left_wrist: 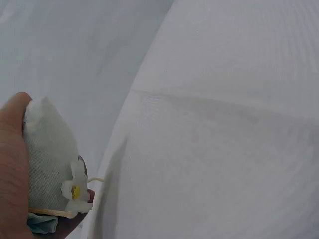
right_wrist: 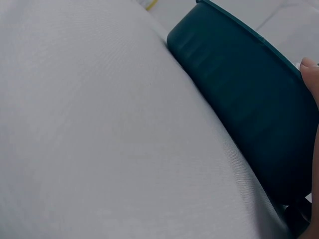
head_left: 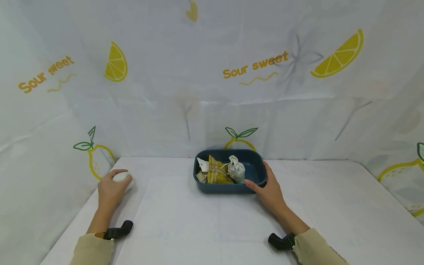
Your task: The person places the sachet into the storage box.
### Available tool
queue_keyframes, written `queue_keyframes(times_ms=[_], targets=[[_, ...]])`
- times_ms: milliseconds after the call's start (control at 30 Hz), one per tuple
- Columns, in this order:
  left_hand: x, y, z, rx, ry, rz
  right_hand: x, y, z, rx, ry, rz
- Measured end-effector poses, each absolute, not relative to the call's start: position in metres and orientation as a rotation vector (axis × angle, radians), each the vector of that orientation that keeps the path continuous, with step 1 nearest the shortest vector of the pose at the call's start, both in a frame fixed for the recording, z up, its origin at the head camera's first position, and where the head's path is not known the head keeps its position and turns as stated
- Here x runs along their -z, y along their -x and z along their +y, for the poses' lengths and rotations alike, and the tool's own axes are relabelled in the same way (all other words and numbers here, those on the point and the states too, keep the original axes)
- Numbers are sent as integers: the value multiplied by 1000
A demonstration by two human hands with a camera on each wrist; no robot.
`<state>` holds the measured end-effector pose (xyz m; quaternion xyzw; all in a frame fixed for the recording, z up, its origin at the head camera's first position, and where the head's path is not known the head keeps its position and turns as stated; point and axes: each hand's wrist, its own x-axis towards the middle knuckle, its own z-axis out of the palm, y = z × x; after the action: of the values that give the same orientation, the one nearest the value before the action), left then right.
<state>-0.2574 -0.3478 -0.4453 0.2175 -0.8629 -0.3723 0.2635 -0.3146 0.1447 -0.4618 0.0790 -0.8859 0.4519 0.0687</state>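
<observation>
At the table's left side my left hand [head_left: 110,188] grips a small pale cloth sachet [head_left: 120,177]. Up close in the left wrist view, the sachet [left_wrist: 47,154] shows a mesh-like weave, a white flower with a yellow centre [left_wrist: 76,191] and a cord at its tied end. My right hand [head_left: 271,193] holds the right end of a dark teal plastic bin [head_left: 218,188], thumb at the front rim and fingers around the side. Inside the bin lie a yellow patterned pouch [head_left: 218,171], a pale grey-green tied cloth bundle [head_left: 236,170] and small whitish pieces [head_left: 202,165].
A white cloth covers the table [head_left: 185,224]. Behind it hangs a white curtain [head_left: 159,121] printed with lemons and lettering, right at the bin's back. Black wrist cameras [head_left: 119,230] sit on both wrists.
</observation>
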Motion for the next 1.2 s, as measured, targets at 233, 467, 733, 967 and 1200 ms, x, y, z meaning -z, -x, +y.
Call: queue_keyframes(times_ms=[233,467,733,967,1200], targets=[[433,265,-328,1097,-512,-2244,462,315,145,-1365,-237,-2664],[424,269,-308,1259,-492,-2112,459,314,143,-1384,-246,-2661],[410,269,-291,1337,-449,-2066,460,313,144,-1371,-230,-2675],[397,265,-268,1280,-254,-2188,459,313,145,-1386,-237,-2662],[391,268,-241,1263,-124,-2297,462,314,146,-1399,-255,-2644]])
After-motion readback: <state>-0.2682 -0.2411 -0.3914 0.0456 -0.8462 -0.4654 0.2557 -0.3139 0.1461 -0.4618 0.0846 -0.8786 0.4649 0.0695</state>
